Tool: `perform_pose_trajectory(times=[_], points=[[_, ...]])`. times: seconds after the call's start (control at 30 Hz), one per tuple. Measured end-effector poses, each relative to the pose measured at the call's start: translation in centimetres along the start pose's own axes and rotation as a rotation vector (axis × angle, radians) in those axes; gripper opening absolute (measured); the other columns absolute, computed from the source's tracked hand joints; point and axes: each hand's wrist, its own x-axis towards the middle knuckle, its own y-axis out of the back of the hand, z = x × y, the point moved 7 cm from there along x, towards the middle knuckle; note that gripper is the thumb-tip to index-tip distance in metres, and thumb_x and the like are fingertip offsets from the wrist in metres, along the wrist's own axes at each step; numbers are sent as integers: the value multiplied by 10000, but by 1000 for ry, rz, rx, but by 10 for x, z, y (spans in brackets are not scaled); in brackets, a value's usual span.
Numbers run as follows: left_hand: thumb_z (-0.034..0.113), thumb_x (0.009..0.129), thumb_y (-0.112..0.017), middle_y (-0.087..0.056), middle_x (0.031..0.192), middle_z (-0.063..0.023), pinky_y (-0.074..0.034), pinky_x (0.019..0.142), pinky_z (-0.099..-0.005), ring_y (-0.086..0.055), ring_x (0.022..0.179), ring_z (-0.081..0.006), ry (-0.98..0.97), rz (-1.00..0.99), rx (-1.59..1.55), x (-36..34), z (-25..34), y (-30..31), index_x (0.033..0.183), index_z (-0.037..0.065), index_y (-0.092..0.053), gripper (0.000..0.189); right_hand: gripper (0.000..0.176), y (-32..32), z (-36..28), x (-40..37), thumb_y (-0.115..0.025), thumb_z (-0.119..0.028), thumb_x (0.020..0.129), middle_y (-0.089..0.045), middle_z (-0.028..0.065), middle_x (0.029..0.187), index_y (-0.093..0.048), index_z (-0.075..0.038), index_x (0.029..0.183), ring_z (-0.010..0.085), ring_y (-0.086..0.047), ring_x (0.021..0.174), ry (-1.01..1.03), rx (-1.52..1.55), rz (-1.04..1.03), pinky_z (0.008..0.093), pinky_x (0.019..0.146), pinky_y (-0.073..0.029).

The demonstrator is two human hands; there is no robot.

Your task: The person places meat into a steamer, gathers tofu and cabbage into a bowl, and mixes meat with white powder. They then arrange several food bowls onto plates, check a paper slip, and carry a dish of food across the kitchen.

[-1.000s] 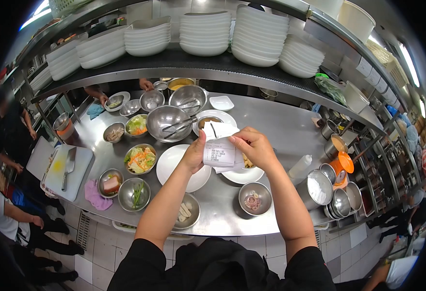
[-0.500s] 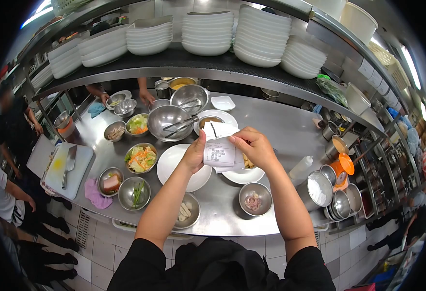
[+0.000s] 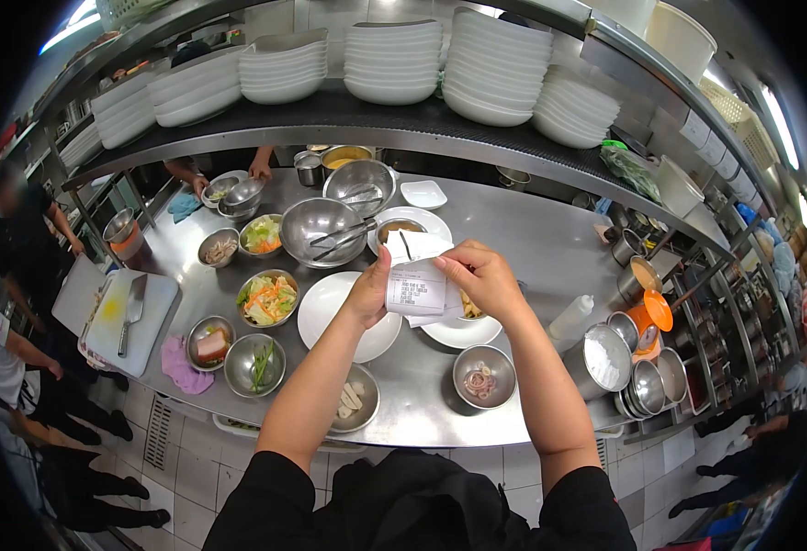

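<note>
Printed paper slips (image 3: 416, 286) are held up over the steel table (image 3: 550, 220). My left hand (image 3: 369, 292) pinches their left side, thumb upward. My right hand (image 3: 482, 281) grips the right edge between thumb and fingers. Beneath the slips, a white plate with food (image 3: 463, 332) is partly hidden. An empty white plate (image 3: 330, 312) lies to the left, partly behind my left forearm. A bowl of sliced onion (image 3: 483, 377) stands near the front edge, and a bowl with pale strips (image 3: 353, 400) is partly covered by my left arm.
Steel mixing bowls with tongs (image 3: 316, 234), salad bowls (image 3: 267, 298) and a cutting board with a knife (image 3: 132, 321) are at left. At right are a squeeze bottle (image 3: 570, 317) and a metal pot (image 3: 601, 360). A co-worker's hand (image 3: 261, 163) reaches in beneath the plate shelf.
Across the table, a co-worker's hand has shifted up and left, and a small metal bowl there is now tilted. People at both sides have moved. My hands and the slips stay nearly still.
</note>
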Motion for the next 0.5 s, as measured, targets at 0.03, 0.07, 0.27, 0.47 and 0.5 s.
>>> perform_pose_trajectory(times=[0.03, 0.07, 0.27, 0.47, 0.5], points=[[677, 838, -378, -544, 1220, -120, -473, 912, -353, -553, 1110, -212, 0, 0, 0, 0, 0, 0, 1300, 26, -419, 799, 250, 0, 0, 0, -639, -289, 850, -612, 78, 799, -698, -54, 908, 193, -587, 715, 1, -2, 2, 309, 651, -471], [677, 838, -377, -543, 1221, -122, -476, 910, -355, -554, 1110, -214, 3, 1, 1, 0, 0, -1, 1303, 25, -415, 802, 250, 0, 0, 0, -639, -289, 850, -612, 78, 799, -698, -54, 908, 193, -587, 715, 1, -2, 2, 309, 651, -471], [680, 836, -377, -545, 1219, -125, -480, 905, -356, -558, 1106, -215, 0, 10, -1, 0, -1, -3, 1301, 23, -415, 806, 247, 2, 1, -1, -644, -291, 847, -614, 77, 797, -700, -58, 905, 190, -588, 710, -1, 10, 8, 309, 648, -472], [674, 840, -380, -550, 1211, -119, -480, 903, -348, -561, 1098, -209, 2, 5, -11, 1, -4, -3, 1294, 24, -423, 793, 246, 2, 2, -3, -647, -295, 844, -618, 76, 805, -702, -62, 902, 189, -591, 715, 1, 8, 9, 307, 650, -473], [672, 841, -381, -551, 1210, -117, -479, 903, -345, -563, 1095, -208, 2, 3, -10, 1, -4, -3, 1292, 25, -426, 790, 247, 3, 1, -3, -647, -295, 844, -618, 76, 805, -702, -61, 901, 190, -592, 715, -4, 10, 9, 307, 650, -473]])
